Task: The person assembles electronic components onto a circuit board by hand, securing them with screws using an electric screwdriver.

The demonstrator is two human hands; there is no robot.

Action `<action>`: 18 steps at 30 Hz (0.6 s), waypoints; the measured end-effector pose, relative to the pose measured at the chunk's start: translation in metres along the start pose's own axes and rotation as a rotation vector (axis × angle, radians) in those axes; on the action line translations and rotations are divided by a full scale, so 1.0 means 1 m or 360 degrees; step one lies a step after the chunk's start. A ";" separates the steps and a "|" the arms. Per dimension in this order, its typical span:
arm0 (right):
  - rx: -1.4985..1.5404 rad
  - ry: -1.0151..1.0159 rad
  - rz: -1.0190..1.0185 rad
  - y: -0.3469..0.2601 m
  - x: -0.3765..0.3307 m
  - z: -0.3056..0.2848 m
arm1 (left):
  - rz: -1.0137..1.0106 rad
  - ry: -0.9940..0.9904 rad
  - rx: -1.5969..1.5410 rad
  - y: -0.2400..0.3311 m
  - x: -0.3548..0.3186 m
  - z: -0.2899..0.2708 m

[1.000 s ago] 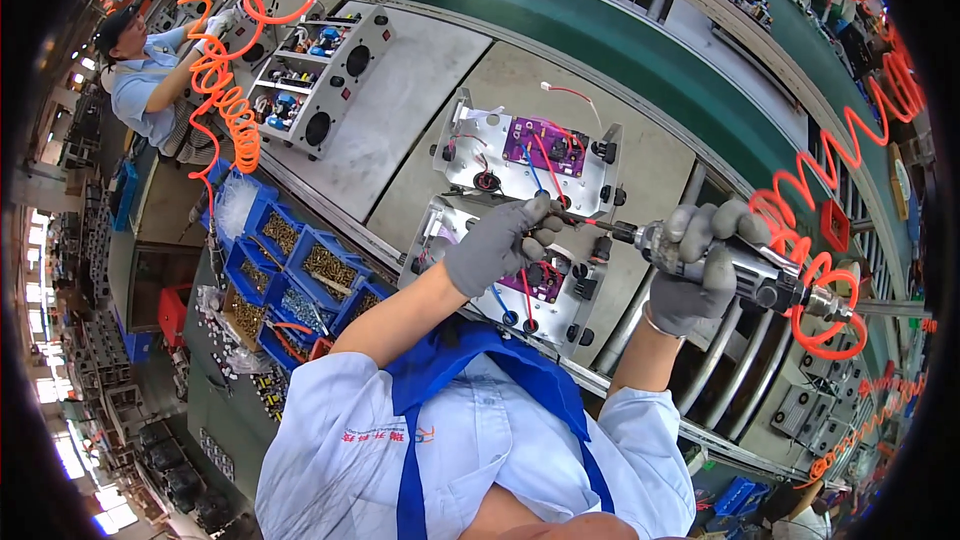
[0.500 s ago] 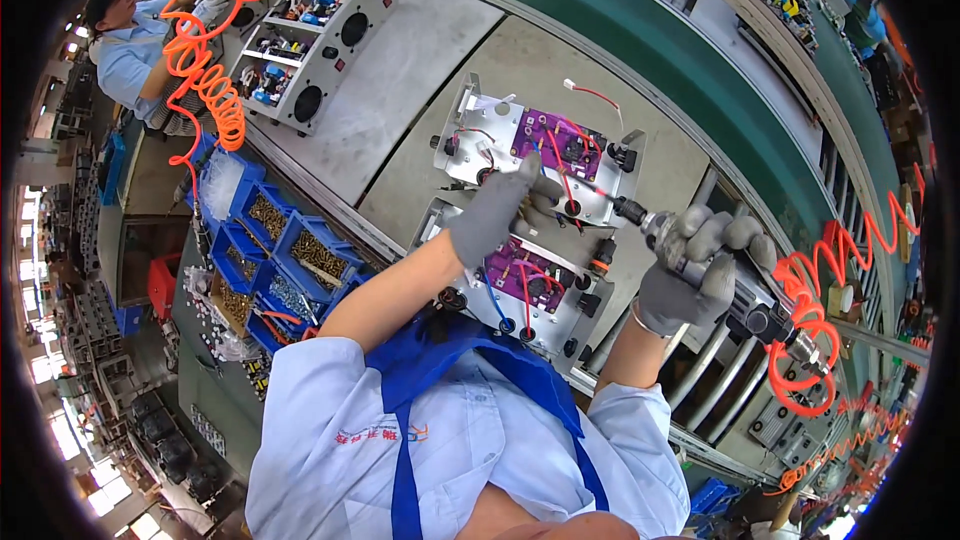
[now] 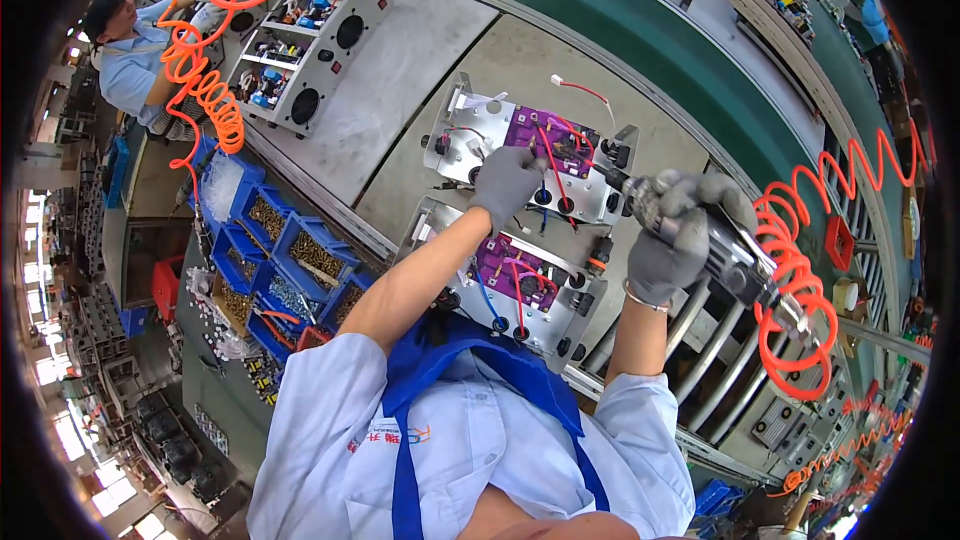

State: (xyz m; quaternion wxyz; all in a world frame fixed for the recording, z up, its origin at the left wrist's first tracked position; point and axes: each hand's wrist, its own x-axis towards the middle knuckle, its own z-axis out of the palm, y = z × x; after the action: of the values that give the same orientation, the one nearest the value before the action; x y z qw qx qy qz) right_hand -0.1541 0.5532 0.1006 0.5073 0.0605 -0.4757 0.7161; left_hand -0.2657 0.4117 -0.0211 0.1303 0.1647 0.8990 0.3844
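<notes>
In my right hand (image 3: 675,235), gloved in grey, is a pneumatic screwdriver (image 3: 735,265); its front end points left at the far metal chassis panel (image 3: 490,125). That panel carries a purple circuit board (image 3: 526,127) with red wires and round black fittings along its near edge. My left hand (image 3: 508,185), also gloved, is closed over the panel's near side, beside a blue wire (image 3: 543,190). Its fingertips are partly hidden, so what they pinch cannot be made out. Closer to me lies a second chassis panel (image 3: 545,320) with a similar purple board (image 3: 500,275) and red and blue wires.
Blue bins (image 3: 318,258) of screws and small parts stand to the left. Finished-looking metal housings (image 3: 330,50) sit at the far left, near a co-worker (image 3: 140,50). An orange coiled air hose (image 3: 800,360) hangs at right by rollers (image 3: 715,370). A green conveyor (image 3: 620,15) runs behind.
My left hand has drawn back slightly left and toward me, fingers more curled. My right hand and the screwdriver have moved a little left and away from me, closer to the far panel.
</notes>
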 end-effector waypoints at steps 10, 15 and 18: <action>-0.0028 -0.0170 0.0255 0.051 -0.008 0.015 | -0.0349 -0.0141 -0.0415 -0.009 -0.004 0.017; -0.0020 -0.0226 0.0361 0.066 -0.011 0.011 | -0.0362 -0.0177 -0.0261 -0.003 -0.003 0.012; -0.0045 -0.0252 0.0328 0.068 -0.009 0.020 | -0.0344 -0.0148 -0.0199 -0.005 -0.004 0.015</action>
State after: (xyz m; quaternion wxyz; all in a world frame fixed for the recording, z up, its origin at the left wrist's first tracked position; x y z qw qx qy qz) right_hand -0.2112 0.5297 0.0637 0.3927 0.0605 -0.5280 0.7506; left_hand -0.2578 0.4163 -0.0345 0.2226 0.0761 0.8787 0.4153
